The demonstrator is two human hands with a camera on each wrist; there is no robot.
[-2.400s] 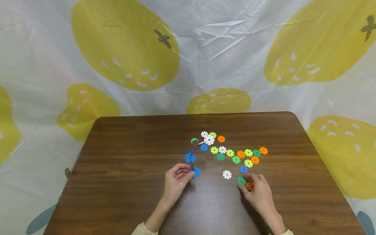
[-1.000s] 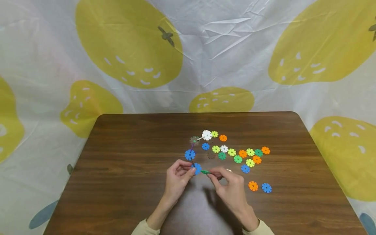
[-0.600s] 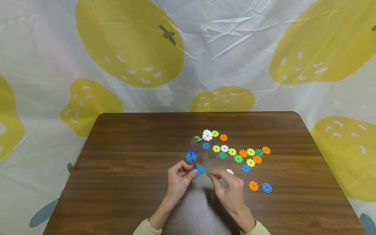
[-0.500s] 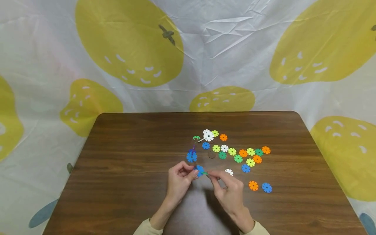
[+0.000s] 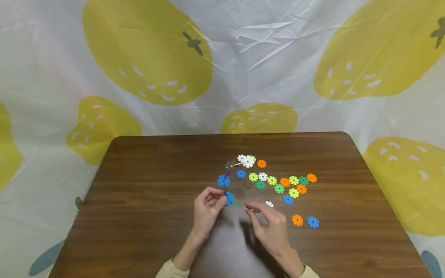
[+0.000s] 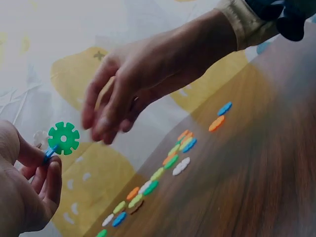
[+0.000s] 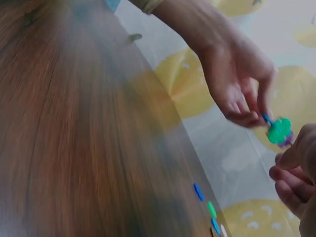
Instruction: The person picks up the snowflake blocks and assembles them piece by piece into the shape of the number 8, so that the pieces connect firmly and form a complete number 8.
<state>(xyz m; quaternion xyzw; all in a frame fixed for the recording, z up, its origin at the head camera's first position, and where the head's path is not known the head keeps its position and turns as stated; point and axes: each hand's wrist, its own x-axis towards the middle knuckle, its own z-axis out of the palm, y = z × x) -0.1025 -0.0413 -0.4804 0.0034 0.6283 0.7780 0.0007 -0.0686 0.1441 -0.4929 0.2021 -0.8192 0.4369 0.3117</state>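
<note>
My left hand (image 5: 205, 210) pinches a blue notched disc (image 5: 229, 199) between thumb and fingers, held above the table. A green notched disc (image 5: 236, 204) stands edge-on, slotted into its right side; the left wrist view shows that green disc (image 6: 72, 132) face-on. From the blue disc a linked chain runs up and away, through another blue disc (image 5: 223, 181), a purple disc (image 5: 227, 173) and on to a large white disc (image 5: 248, 161). My right hand (image 5: 274, 227) hovers just right of the green disc, thumb and index apart, holding nothing.
Loose notched discs in several colours lie across the brown wooden table (image 5: 146, 200), mostly right of the chain. An orange disc (image 5: 297, 220) and a blue disc (image 5: 313, 222) lie right of my right hand. A fruit-patterned cloth (image 5: 236, 77) hangs behind the table.
My right hand picked up the green disc from the table, brought it left to the blue disc, then let go and drew back slightly. The green disc stays on the blue one.
</note>
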